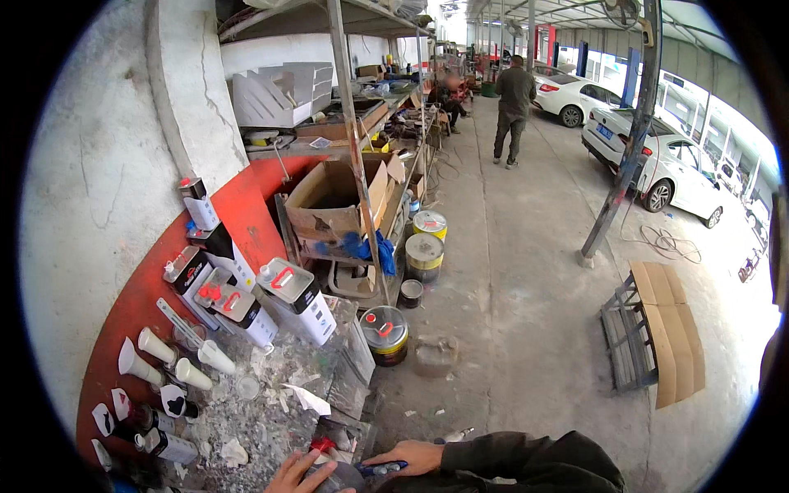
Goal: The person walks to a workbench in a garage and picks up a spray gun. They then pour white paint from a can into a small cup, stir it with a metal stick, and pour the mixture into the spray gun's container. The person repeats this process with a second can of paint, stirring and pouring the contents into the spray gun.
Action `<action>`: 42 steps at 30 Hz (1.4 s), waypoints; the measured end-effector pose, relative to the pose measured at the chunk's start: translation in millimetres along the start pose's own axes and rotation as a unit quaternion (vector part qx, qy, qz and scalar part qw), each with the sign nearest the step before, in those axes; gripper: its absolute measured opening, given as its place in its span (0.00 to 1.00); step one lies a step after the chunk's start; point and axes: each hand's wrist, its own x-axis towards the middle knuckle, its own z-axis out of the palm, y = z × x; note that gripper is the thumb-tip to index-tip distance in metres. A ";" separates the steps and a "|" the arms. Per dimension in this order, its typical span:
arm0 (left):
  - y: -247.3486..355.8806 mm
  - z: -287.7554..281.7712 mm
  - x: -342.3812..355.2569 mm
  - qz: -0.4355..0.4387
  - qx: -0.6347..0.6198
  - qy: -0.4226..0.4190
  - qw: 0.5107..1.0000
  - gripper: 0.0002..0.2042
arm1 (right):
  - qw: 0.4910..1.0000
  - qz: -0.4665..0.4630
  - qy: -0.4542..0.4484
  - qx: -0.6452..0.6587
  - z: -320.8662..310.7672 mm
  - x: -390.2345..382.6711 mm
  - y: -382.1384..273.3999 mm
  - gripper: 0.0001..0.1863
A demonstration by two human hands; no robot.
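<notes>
At the bottom edge my left hand (297, 475) grips a dark grey round container (341, 478), its fingers lying over the near side. My right hand (412, 456), coming out of a dark sleeve, is closed on a thin blue-handled tool (383, 468) whose tip points at that container. Both hands are at the front corner of a paint-spattered grey worktop (271, 411). A small red piece (322, 444) lies just above the container. Most of the container is cut off by the frame edge.
Rectangular cans with red handles (289, 292), white paper cones (156, 345) and small bottles (168, 446) crowd the worktop by a red wall band. A cardboard box (333, 201) sits on shelving. Round tins (385, 333) stand on the concrete floor. Right: pallet with cardboard (657, 329), steel post, white cars, a person walking away (514, 107).
</notes>
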 end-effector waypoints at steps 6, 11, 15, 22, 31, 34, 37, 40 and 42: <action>2.4 27.5 -21.6 -0.071 0.040 0.101 0.992 0.27 | 0.994 0.088 -0.007 -0.070 7.6 0.6 -12.8 0.35; 12.6 12.6 -10.9 -0.464 0.015 0.196 0.864 0.31 | 0.976 0.142 0.114 -0.123 33.6 32.9 -32.5 0.38; 14.9 -0.9 -35.6 -0.440 -0.023 0.092 0.893 0.45 | 0.967 0.022 0.184 -0.172 38.9 42.7 -14.5 0.37; 57.1 -12.0 -65.4 -0.616 -0.179 0.188 0.744 0.46 | 0.945 0.238 0.065 -0.217 66.3 43.0 62.4 0.33; 85.5 18.0 -226.4 -0.415 -0.444 0.728 0.318 0.28 | 0.997 -0.047 0.042 -0.039 91.4 109.4 -35.9 0.17; 102.7 18.1 -305.3 -0.378 -0.370 0.802 0.277 0.24 | 0.999 -0.033 0.016 -0.037 108.9 109.6 -46.7 0.12; 98.5 -9.2 -375.5 -0.425 -0.254 0.823 0.278 0.22 | 0.997 -0.021 -0.005 -0.074 125.2 112.2 -35.2 0.14; 85.8 -40.2 -464.5 -0.422 -0.146 0.861 0.243 0.20 | 0.994 0.002 -0.010 -0.108 145.1 97.9 -13.6 0.21; 81.1 -53.6 -530.1 -0.492 -0.058 0.844 0.208 0.19 | 0.990 0.010 0.010 -0.142 159.1 88.7 8.5 0.20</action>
